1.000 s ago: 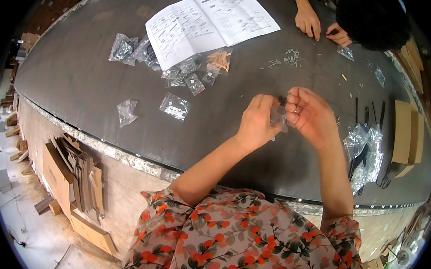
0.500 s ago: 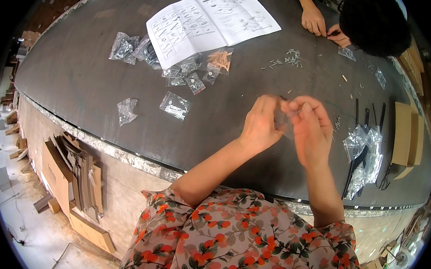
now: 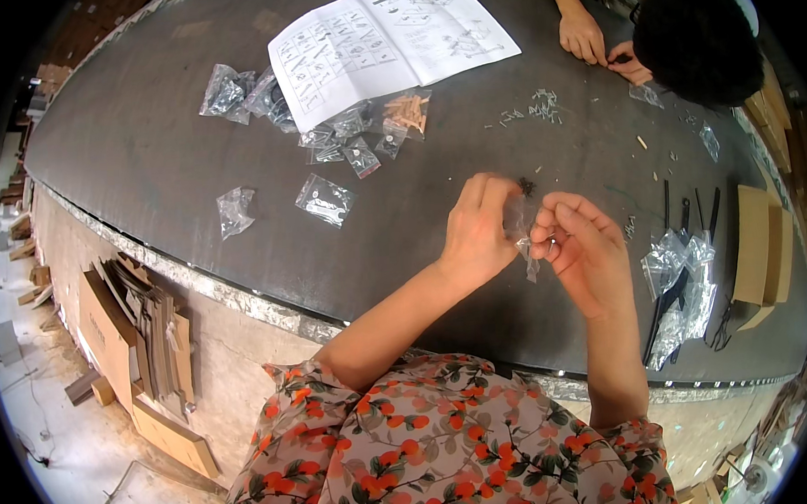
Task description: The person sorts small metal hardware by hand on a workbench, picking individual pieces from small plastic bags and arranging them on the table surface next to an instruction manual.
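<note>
My left hand [image 3: 481, 228] is closed on a small clear plastic bag [image 3: 529, 262], which hangs crumpled between my two hands. Small dark pieces of hardware [image 3: 527, 188] show at the bag's far end; whether they lie inside it or on the table behind, I cannot tell. Close by on the right, my right hand [image 3: 590, 249] has its thumb and fingers pinched together at the bag's side. A small shiny bit shows at those fingertips, too small to name. Both hands are above the dark table [image 3: 402, 229].
An open instruction booklet [image 3: 393, 47] lies at the far side, with several hardware bags [image 3: 328, 199] and a bag of wooden dowels [image 3: 406, 112] near it. Loose screws [image 3: 544, 108] are scattered beyond my hands. Wrapped black parts [image 3: 683, 283] and a cardboard box [image 3: 761, 256] lie right. Another person's hand [image 3: 582, 35] works far right.
My right hand has drawn slightly down and apart from my left hand, uncovering more of the bag. The dark hardware now shows clearly. The view has shifted slightly.
</note>
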Motion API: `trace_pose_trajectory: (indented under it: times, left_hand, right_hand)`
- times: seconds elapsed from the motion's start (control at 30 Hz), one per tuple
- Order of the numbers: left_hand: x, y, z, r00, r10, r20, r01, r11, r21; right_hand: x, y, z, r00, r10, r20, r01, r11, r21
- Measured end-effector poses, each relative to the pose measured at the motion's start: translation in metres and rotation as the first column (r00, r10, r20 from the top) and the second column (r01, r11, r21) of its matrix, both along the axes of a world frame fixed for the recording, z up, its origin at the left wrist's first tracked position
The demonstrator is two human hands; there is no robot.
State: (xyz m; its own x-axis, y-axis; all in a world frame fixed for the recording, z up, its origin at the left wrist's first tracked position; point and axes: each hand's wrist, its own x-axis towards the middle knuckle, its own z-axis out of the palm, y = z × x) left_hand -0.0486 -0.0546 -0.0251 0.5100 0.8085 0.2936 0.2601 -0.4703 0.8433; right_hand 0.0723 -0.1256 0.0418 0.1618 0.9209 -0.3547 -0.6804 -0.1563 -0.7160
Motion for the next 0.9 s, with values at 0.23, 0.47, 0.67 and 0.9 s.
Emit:
trace_pose_trajectory:
  times: [0.23,0.47,0.67,0.9]
  left_hand:
    - [0.003,-0.002,-0.005,0.999,0.014,0.038,-0.021,0.984,0.176]
    - [0.005,-0.009,-0.005,0.989,-0.067,0.131,0.066,0.998,0.009]
    - [0.001,-0.012,0.008,0.986,-0.114,0.122,0.136,0.972,-0.194]
    - [0.000,-0.009,-0.007,0.983,-0.161,0.088,0.164,0.986,-0.025]
  right_hand:
    - [-0.015,0.009,0.010,0.945,-0.043,0.324,0.038,0.999,0.023]
    - [-0.019,0.007,0.016,0.954,-0.030,0.297,0.024,0.999,0.025]
    - [-0.020,0.003,0.020,0.938,-0.006,0.347,0.001,1.000,0.015]
    - [-0.024,0.004,0.026,0.909,-0.009,0.417,0.005,1.000,0.012]
